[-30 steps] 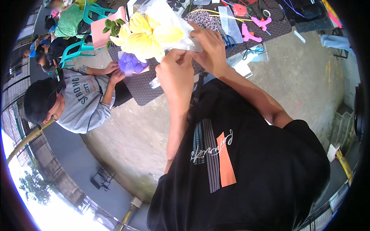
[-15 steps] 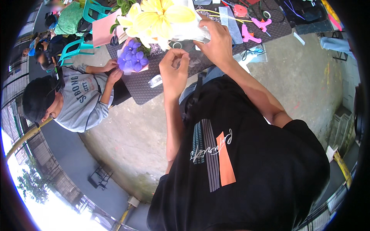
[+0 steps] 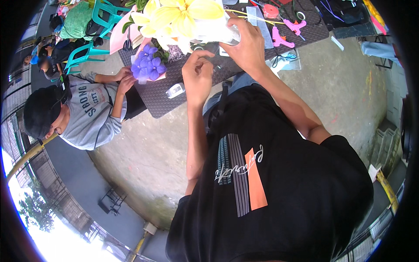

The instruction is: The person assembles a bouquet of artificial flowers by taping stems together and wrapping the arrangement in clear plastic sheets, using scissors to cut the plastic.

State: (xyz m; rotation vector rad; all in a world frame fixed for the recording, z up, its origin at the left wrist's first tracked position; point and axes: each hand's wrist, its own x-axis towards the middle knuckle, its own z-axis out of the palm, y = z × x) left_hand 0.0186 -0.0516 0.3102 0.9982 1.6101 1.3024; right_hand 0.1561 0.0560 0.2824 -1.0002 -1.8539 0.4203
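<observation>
A large yellow flower bouquet [image 3: 187, 17] with pale petals lies at the top of the head view, partly cut off by the frame edge. My right hand [image 3: 248, 48] is closed round its white wrapped base [image 3: 214, 30], thumb on the near side and fingers over the far side. My left hand [image 3: 197, 78] is raised just left of it over the table edge, fingers curled toward the thumb. Whatever those fingers hold, if anything, is too small to make out. A clear tape roll [image 3: 176, 91] lies on the dark table mat left of my left hand.
A person [image 3: 87, 105] at the left handles a small purple flower bouquet [image 3: 148, 65]. Pink glue guns [image 3: 281, 38], a red tape roll [image 3: 270, 11] and cables lie on the table [image 3: 314, 32] at the right. Black scissors [image 3: 127, 44] lie near pink paper. Teal chairs [image 3: 85, 56] stand behind.
My left hand's index finger has lifted away from the thumb, and the clear film seen near its fingertips is now hardly visible. My right hand still grips the wrapped base.
</observation>
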